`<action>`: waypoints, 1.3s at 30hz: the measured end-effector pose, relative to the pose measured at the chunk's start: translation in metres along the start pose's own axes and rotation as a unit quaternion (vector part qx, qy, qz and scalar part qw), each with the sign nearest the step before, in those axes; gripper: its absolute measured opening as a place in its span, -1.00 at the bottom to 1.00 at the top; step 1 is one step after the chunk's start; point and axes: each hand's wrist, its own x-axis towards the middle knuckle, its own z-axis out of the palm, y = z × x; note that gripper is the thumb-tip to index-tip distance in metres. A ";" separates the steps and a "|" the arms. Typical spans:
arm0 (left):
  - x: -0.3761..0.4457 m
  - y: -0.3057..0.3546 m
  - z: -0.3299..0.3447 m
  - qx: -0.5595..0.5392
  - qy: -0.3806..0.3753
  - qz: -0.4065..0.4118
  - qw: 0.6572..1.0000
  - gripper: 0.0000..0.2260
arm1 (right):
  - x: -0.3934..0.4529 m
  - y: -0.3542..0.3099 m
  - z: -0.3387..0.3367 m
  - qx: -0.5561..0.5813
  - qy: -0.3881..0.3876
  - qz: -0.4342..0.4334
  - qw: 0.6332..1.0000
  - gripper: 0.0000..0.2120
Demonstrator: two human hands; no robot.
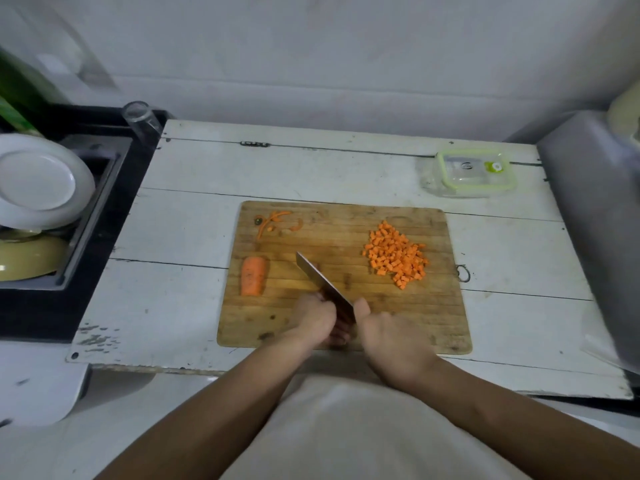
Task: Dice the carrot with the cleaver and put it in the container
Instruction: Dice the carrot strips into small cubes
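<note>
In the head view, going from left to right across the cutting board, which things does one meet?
Carrot piece → cleaver, its handle held in the right hand → pile of diced carrot. The left hand overlaps the cleaver, so I leave it out of the order.

Carrot piece (254, 276) left, diced heap (396, 255) right, on board (381, 317).

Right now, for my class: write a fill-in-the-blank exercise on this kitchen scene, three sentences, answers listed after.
1. The pile of diced carrot lies on the ____ side of the cutting board.
2. The lid of the container is edged in ____.
3. The right hand holds the ____, beside the left hand.

Answers: right; green; cleaver
</note>
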 end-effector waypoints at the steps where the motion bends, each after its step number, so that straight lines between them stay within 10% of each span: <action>1: -0.002 0.000 0.000 0.001 -0.003 0.002 1.000 -0.74 | 0.001 0.002 0.001 0.025 0.009 0.002 1.000 -0.73; 8: -0.005 -0.003 -0.013 0.043 -0.031 0.003 0.999 -0.78 | -0.017 0.041 0.020 0.240 0.091 0.029 0.966 -0.92; 13: 0.004 -0.002 -0.038 0.106 0.045 0.074 0.991 -0.74 | -0.021 0.061 0.017 0.515 0.066 0.076 0.851 -0.81; 15: 0.013 0.001 -0.051 0.246 0.133 0.211 0.937 -0.85 | -0.021 0.066 0.013 0.598 0.057 0.095 0.794 -0.85; 18: 0.029 0.012 -0.064 0.469 0.068 0.379 0.795 -0.76 | -0.023 0.072 0.008 0.647 0.069 0.142 0.745 -0.88; 21: 0.043 0.029 -0.068 0.632 -0.012 0.428 0.646 -0.74 | -0.024 0.075 0.003 0.646 0.093 0.160 0.741 -0.91; 24: 0.047 0.039 -0.073 0.675 -0.003 0.427 0.602 -0.83 | -0.025 0.075 0.002 0.638 0.105 0.162 0.746 -0.93; 28: 0.055 0.039 -0.068 0.630 0.118 0.445 0.625 -0.85 | -0.032 0.074 0.004 0.635 0.122 0.183 0.740 -0.92; 34: 0.055 0.028 -0.050 0.545 0.076 0.451 0.703 -0.86 | -0.039 0.082 0.012 0.606 0.140 0.212 0.754 -0.88; 39: 0.024 0.014 -0.042 0.638 -0.102 0.521 0.558 -0.78 | -0.040 0.080 0.014 0.593 0.130 0.224 0.763 -0.90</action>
